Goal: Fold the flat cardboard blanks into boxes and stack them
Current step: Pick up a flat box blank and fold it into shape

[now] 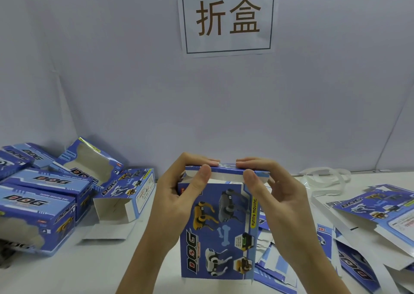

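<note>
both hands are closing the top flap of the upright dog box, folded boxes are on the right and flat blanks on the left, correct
Not quite: the sides are swapped. In the head view the folded boxes sit on the left and the flat blanks lie on the right. The rest holds: the left hand and right hand both pinch the top flap of the upright box.

White table (107,269), boxes (38,206), blanks (367,217)
</note>
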`<state>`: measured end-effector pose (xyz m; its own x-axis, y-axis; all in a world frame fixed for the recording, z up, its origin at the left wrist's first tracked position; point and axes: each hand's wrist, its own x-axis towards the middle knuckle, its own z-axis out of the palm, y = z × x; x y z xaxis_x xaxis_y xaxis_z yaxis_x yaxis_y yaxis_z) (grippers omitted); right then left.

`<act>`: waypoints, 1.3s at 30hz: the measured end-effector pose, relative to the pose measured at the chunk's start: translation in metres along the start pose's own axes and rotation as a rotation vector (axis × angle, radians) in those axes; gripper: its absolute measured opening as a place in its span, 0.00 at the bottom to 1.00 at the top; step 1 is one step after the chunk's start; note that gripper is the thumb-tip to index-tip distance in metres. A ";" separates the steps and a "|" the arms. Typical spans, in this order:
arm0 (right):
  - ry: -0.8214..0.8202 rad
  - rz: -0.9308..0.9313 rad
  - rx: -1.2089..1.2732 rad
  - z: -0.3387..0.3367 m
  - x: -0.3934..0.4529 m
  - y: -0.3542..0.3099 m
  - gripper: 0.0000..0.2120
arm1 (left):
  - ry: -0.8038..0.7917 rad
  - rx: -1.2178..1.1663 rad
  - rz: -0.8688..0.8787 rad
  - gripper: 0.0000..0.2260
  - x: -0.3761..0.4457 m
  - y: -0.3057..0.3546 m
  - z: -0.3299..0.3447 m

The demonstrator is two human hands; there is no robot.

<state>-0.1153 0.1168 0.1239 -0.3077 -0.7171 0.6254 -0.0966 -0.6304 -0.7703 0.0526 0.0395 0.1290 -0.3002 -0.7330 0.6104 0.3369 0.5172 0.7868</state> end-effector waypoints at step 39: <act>0.019 0.019 0.020 0.002 -0.001 0.005 0.13 | 0.016 0.028 0.001 0.18 0.002 0.002 0.002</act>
<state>-0.1138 0.1135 0.1195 -0.3275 -0.7233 0.6079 -0.0717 -0.6225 -0.7793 0.0514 0.0398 0.1324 -0.2852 -0.7392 0.6102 0.3121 0.5303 0.7883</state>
